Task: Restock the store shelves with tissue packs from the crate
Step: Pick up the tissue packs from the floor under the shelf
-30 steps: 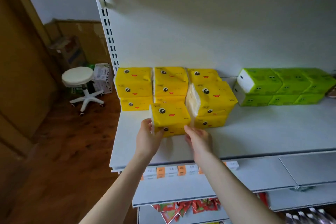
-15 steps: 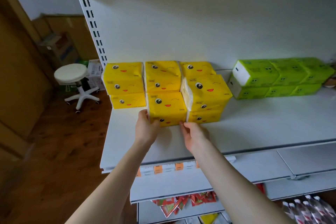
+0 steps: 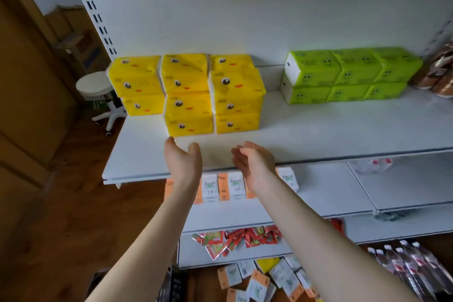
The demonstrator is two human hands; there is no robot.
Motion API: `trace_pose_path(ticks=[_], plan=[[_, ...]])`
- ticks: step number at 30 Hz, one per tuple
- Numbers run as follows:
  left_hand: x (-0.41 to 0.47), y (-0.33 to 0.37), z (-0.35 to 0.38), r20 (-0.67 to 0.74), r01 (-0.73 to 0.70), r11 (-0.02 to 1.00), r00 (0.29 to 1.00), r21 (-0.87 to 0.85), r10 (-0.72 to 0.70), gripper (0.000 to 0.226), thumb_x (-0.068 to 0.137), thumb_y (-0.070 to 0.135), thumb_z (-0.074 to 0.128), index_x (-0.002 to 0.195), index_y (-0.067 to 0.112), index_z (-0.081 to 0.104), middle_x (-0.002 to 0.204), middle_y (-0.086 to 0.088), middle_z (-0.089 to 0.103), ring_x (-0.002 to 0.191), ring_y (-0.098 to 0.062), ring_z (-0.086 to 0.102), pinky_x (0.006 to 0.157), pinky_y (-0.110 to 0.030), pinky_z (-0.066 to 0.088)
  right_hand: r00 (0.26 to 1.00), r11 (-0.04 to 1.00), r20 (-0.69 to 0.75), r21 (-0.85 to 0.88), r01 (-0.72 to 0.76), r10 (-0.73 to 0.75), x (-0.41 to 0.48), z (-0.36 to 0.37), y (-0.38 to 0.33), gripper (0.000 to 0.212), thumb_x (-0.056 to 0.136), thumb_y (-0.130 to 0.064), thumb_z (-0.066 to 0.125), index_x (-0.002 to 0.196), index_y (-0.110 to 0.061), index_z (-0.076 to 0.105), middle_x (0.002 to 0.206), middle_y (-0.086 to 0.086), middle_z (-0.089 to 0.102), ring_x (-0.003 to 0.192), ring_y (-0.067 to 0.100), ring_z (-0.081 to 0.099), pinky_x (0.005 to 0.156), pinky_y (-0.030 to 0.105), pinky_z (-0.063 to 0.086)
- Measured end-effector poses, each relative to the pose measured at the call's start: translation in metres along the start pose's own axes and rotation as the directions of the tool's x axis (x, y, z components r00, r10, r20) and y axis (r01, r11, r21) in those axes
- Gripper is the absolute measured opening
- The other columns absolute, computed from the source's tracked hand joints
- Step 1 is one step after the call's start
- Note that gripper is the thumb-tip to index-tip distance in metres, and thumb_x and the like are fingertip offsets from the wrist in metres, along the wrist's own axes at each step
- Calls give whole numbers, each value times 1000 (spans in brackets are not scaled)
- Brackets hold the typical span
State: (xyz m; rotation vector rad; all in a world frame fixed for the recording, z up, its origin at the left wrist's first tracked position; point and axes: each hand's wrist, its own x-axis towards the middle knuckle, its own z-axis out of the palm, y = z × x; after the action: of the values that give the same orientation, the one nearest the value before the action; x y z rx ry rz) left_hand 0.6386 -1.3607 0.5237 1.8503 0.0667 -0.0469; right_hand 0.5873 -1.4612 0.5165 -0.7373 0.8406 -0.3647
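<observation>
Now both hands empty: left hand (image 3: 182,162) and right hand (image 3: 253,164) hover over shelf (image 3: 318,130) front, fingers loosely spread, palms facing each other, just short of yellow packs (image 3: 188,115). Yellow packs stacked two-high at shelf's left; green packs (image 3: 348,73) well to right.

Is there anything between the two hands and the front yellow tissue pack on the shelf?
No. Only bare shelf lies between the left hand, the right hand and the front yellow pack.
</observation>
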Motion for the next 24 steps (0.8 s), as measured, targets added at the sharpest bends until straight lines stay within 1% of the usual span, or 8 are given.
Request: trace_pose_path(ticks=[2,3,6,11,14,17,22,24], plan=[[-37,-2,15,-33,-18,1000,999,-11,18,45,90,9,48,134,2,38,128,-11,48,119,-24,45,99,-30,36,1000,999,14,-32,0,1,-9,-32,-9,20,90,6,46,100,-8,56,78,8,59,69,17,59,67,24,47],[-56,-5,27,-47,-38,999,998,-23,37,47,91,9,49,136,3,37,133,-11,46,124,-23,43,99,-27,33,1000,998,21,-56,4,-3,-14,-51,-13,17,89,5,48,91,-10,56,77,8,60,68,16,60,66,24,48],[-120,-20,71,-29,-63,996,998,-68,61,41,90,5,49,131,4,43,124,-10,52,116,-20,49,87,-16,34,1000,990,23,-140,15,-11,-23,-122,-24,19,87,3,53,81,-14,56,79,7,61,69,15,63,67,24,50],[-220,-70,152,211,66,997,975,32,-71,39,89,5,49,128,2,48,122,-12,57,114,-23,53,89,-21,36,993,989,-114,-148,-29,12,-20,-252,-32,19,86,2,54,76,-14,58,70,5,64,67,15,63,59,22,49],[-267,-112,191,379,73,983,916,167,-133,35,88,6,52,123,1,51,117,-15,60,104,-25,55,82,-22,37,972,987,-229,-128,-91,60,-11,-323,-17,24,87,3,52,70,-14,55,55,0,61,54,9,61,54,20,47],[-296,-166,222,491,100,948,836,303,-246,33,88,9,54,120,2,53,103,-10,59,94,-22,53,72,-21,34,935,978,-330,-113,-176,130,4,-387,17,18,88,0,52,77,-13,57,65,2,60,59,8,61,58,21,49],[-317,-295,271,584,58,838,691,542,-426,35,90,15,52,124,6,52,117,-12,60,108,-30,56,83,-30,44,846,952,-463,-19,-306,263,51,-501,119,10,90,-3,52,88,-10,59,80,7,62,73,11,62,68,22,49],[-325,-359,292,606,12,807,653,590,-453,27,91,15,51,117,9,55,117,-14,60,109,-29,55,76,-25,38,800,938,-509,46,-343,318,71,-552,174,10,91,-3,52,92,-10,59,89,9,62,80,14,62,70,24,49]])
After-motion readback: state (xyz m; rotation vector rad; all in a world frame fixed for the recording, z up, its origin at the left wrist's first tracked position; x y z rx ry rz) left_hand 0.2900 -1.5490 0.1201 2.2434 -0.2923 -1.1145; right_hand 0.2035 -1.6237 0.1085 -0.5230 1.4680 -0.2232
